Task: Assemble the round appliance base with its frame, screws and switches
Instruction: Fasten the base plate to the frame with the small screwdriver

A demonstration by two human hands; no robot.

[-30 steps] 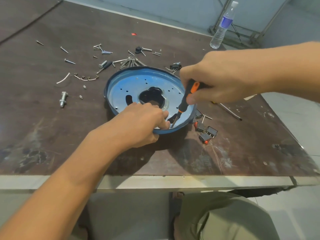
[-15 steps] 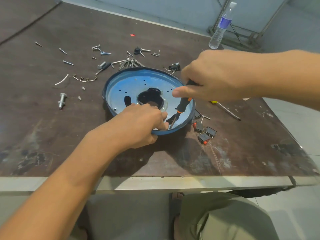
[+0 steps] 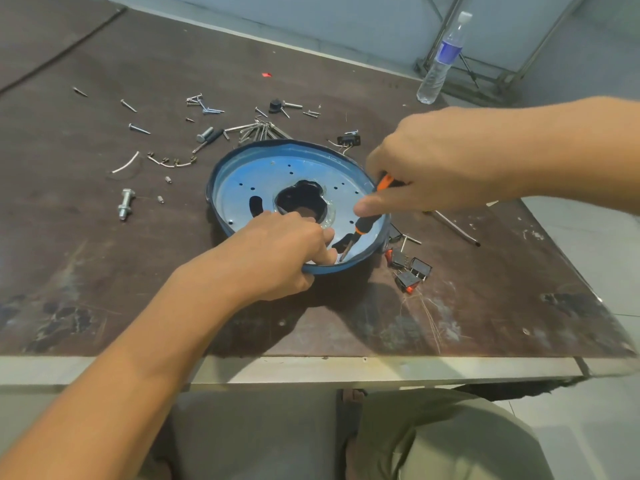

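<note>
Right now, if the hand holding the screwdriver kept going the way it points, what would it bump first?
Probably the blue round base: the right hand aims the screwdriver down at its plate, just beside the left hand gripping the rim. Depth is unclear.

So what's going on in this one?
A person is working on a round blue base on a brown table. The left hand grips its near rim, while the right hand holds an orange-and-black screwdriver, tip down inside the base beside that hand. Loose screws lie behind the base, small black switches to its right.
</note>
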